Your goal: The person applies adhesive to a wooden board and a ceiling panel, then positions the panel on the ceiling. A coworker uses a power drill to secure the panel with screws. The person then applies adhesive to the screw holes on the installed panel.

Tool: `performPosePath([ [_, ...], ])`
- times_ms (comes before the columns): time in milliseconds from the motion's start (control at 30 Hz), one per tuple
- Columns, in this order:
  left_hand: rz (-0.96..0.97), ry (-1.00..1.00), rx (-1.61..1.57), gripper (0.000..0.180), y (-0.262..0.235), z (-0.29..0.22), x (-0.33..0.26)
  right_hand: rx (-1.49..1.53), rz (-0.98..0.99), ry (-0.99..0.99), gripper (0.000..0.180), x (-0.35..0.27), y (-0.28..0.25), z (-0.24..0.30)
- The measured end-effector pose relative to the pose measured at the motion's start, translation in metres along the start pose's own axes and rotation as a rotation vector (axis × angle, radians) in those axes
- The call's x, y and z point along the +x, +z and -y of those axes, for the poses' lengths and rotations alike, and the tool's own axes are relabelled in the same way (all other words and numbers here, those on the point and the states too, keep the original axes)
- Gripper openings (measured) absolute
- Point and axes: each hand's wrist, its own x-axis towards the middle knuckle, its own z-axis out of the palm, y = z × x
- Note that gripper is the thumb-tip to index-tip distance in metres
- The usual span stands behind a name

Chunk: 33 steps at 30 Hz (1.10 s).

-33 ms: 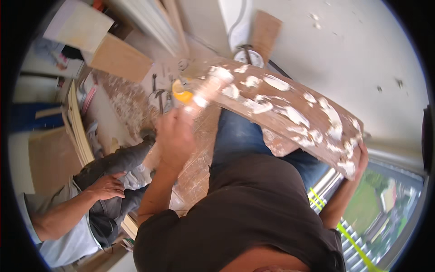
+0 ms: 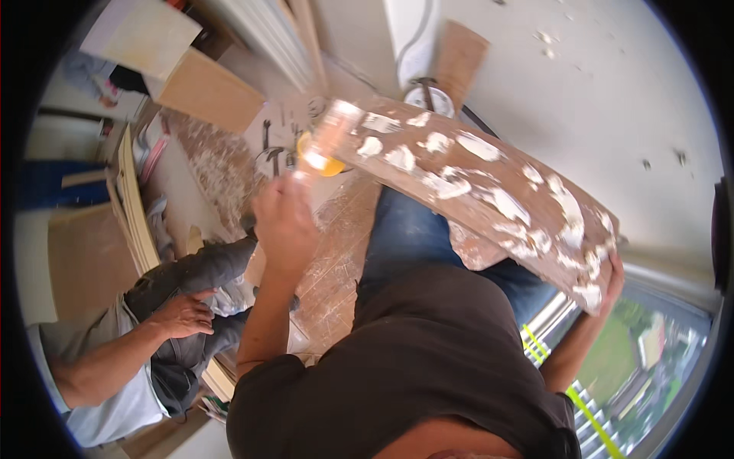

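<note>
My left hand (image 2: 284, 222) is closed round a short hand tool (image 2: 330, 138), blurred by motion, with a pale brownish body and a white end. Its kind is not clear. That white end is by the left end of a long brown wooden board (image 2: 428, 164); whether they touch I cannot tell. Thick blobs and streaks of white paste (image 2: 508, 206) are scattered over the board's upper face. At the board's right end, my right hand (image 2: 612, 279) grips the edge, its fingers partly hidden. The board slants across above my legs.
Another person's hand (image 2: 183, 315) rests at the lower left. On the floor beyond my left hand are a hammer (image 2: 274, 158) and a yellow ring-shaped thing (image 2: 330, 166). A white bucket (image 2: 430, 99) stands behind the board. A window (image 2: 650, 344) is at the right.
My left hand and the tool have swung slightly left, toward and past the board's left end. The board appears shifted a little right and down in view; my right hand still holds it.
</note>
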Motion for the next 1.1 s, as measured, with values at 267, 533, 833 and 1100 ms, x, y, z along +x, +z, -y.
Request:
performPosePath([
  [267, 0.792, -0.655, 0.366, 0.032, 0.164, 0.192, 0.030, -0.094, -0.017, -0.037, 0.068, -0.005, -0.005, 0.005],
  [533, 1.102, -0.503, 0.298, 0.029, 0.336, 0.218, 0.083, -0.137, -0.093, -0.128, 0.065, -0.014, 0.009, -0.001],
  [833, 0.442, -0.175, -0.009, 0.044, 0.343, 0.185, 0.048, -0.150, -0.144, -0.138, 0.065, -0.017, 0.007, -0.001],
  [1100, -0.053, -0.850, -2.382, 0.061, 0.331, 0.047, 0.021, -0.056, -0.037, -0.063, 0.057, -0.007, 0.010, 0.002],
])
